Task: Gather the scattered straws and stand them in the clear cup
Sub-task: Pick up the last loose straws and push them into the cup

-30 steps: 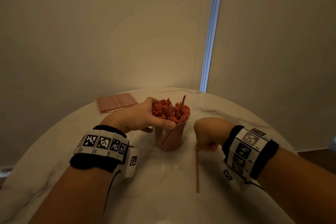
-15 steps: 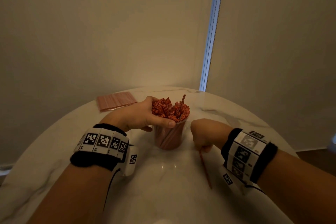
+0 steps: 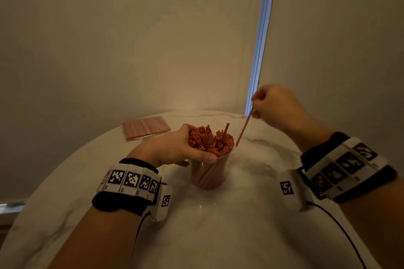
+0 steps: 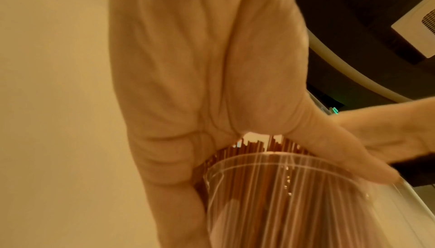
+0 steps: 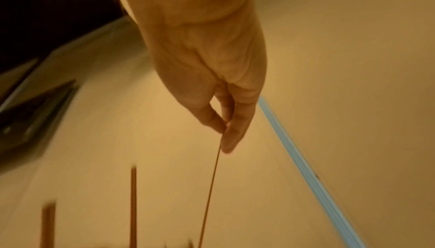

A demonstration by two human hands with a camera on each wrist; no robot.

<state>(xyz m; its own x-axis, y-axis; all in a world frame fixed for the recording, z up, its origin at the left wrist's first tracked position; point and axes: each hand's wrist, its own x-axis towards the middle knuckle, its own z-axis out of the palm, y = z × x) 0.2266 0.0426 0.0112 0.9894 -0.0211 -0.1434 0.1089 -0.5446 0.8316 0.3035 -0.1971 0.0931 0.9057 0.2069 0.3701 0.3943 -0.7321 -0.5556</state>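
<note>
Straws (image 3: 209,141) stand packed in the clear cup (image 3: 207,176) on the worktop (image 3: 218,225). My left hand (image 3: 172,148) wraps the rim. My right hand (image 3: 275,102), raised, pinches one straw (image 3: 243,129), tip seemingly just beside the rim.

The cup (image 4: 294,205) looks like clear glossy ridged plastic; the table (image 3: 218,236) seems polished veined marble.
</note>
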